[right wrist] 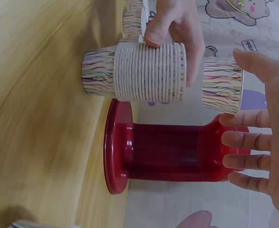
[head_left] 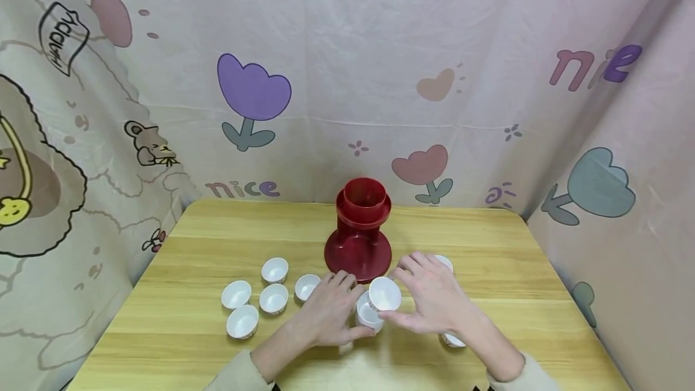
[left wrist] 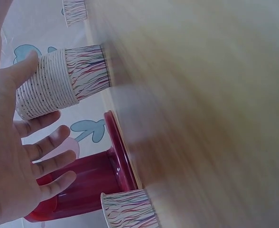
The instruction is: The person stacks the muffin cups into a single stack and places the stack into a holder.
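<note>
A tall stack of nested paper cups (right wrist: 149, 71) with coloured wavy lines stands upright on the table. My left hand (head_left: 333, 312) holds it near the upper rims, thumb on one side and index finger on the other. Just above the stack, a single paper cup (right wrist: 222, 88) is pinched between the thumb and index finger of my right hand (head_left: 434, 300), its white mouth facing up. The other right fingers are stretched out, clear of the cup. Behind both hands stands a dark red plastic stand (head_left: 358, 252) with a round base and an open round top.
Several single paper cups (head_left: 242, 321) stand mouth up on the wooden table (head_left: 163, 330) to the left. Two more, one a paper cup (head_left: 453, 340) near my right forearm, are partly hidden by my right hand and arm. A printed cloth (head_left: 336, 77) hangs behind the table.
</note>
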{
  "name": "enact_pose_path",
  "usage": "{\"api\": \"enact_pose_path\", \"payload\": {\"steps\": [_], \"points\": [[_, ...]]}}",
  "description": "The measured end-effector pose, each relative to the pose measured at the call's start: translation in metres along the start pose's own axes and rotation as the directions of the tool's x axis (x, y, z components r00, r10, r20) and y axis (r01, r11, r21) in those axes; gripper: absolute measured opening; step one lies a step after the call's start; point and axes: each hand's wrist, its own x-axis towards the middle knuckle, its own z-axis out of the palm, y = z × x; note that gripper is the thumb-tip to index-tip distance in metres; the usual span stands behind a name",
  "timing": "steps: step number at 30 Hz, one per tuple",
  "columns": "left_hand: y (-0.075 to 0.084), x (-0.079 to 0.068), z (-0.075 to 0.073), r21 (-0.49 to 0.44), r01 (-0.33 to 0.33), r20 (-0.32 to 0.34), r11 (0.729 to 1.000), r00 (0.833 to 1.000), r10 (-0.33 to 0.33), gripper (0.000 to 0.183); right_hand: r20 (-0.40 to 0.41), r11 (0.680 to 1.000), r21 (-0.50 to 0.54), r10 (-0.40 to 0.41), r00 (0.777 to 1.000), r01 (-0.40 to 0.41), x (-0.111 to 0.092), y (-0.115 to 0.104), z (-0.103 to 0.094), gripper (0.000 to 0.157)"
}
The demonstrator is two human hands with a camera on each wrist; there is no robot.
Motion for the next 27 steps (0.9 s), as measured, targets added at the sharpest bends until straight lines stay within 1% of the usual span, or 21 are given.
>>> {"api": "enact_pose_path", "payload": {"steps": [4, 8, 13, 23, 27], "points": [[0.0, 0.0, 0.001, 0.005, -0.002, -0.005, 1.0, 1.0, 0.002, 0.072, 0.008, 1.0, -0.005, -0.011, 1.0, 0.011, 0.001, -0.003, 0.004, 0.057], [0.0, 0.0, 0.001, 0.001, -0.006, -0.015, 1.0, 1.0, 0.006, 0.071, 0.025, 1.0, -0.018, 0.006, 1.0, -0.005, 0.0, -0.005, 0.007, 0.058], [0.001, -0.001, 0.001, 0.0, -0.002, -0.021, 1.0, 1.0, 0.002, 0.071, 0.05, 1.0, -0.008, 0.018, 0.999, -0.017, -0.002, -0.009, 0.01, 0.059], [0.001, -0.001, -0.001, 0.02, 0.009, 0.021, 1.0, 1.0, -0.01, 0.077, 0.048, 1.0, -0.019, -0.005, 0.999, 0.006, 0.0, -0.015, 0.019, 0.063], [0.001, -0.001, -0.002, 0.024, 0.012, 0.022, 1.0, 1.0, -0.013, 0.078, 0.049, 0.999, -0.039, -0.018, 0.999, 0.02, 0.0, -0.016, 0.023, 0.062]]}}
